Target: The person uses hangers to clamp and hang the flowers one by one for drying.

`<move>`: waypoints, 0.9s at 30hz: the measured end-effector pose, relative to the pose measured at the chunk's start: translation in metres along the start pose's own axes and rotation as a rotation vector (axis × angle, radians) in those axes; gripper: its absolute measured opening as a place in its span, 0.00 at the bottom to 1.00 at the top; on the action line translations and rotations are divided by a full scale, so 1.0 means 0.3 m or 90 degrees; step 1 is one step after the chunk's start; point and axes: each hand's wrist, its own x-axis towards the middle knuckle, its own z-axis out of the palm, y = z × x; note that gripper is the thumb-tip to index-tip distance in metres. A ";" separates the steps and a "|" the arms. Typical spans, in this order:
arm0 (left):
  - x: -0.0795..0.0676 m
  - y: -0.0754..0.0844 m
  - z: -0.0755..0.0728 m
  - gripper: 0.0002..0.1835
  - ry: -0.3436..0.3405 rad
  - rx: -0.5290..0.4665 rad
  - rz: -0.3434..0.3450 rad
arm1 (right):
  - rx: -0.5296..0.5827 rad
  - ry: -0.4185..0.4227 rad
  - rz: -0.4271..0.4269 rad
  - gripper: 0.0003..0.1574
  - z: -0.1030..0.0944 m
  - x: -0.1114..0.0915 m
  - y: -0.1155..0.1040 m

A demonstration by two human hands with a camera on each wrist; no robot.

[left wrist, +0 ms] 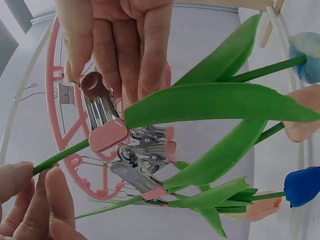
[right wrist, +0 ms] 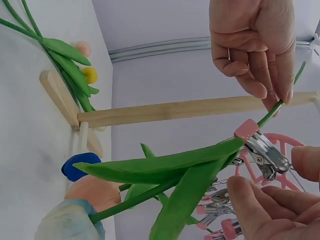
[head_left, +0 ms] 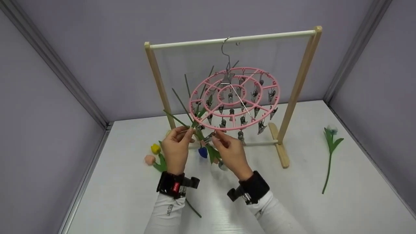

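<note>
My left hand pinches the green stem of an artificial tulip between thumb and fingertips. That tulip hangs head down, its pale blue-white bloom lowest and long green leaves above. A metal clip with pink tips closes over the stem. Around the clip's handles my right hand has thumb and fingers spread, with small gaps to the metal in the right wrist view. The clip belongs to a round pink drying hanger. Beside it hang other tulips, including a dark blue one and a peach one.
The hanger's hook hangs on the white bar of a wooden-legged rack. On the table's left lie a yellow tulip and a pink one. Another pale tulip lies at the right. Several unused clips dangle around the ring.
</note>
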 end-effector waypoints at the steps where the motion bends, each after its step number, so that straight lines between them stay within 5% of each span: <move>1: 0.002 -0.003 0.000 0.10 0.000 0.004 -0.003 | -0.012 -0.001 -0.007 0.30 -0.005 -0.011 -0.001; 8: 0.055 -0.110 -0.012 0.14 -0.003 0.030 -0.023 | -0.022 -0.026 -0.058 0.29 -0.051 -0.118 -0.016; 14: 0.078 -0.136 -0.030 0.16 0.002 0.067 -0.035 | -0.018 -0.049 -0.083 0.25 -0.098 -0.198 0.000; 27: 0.026 -0.181 -0.076 0.28 -0.029 0.042 -0.058 | -0.079 -0.009 -0.041 0.21 -0.237 -0.268 0.029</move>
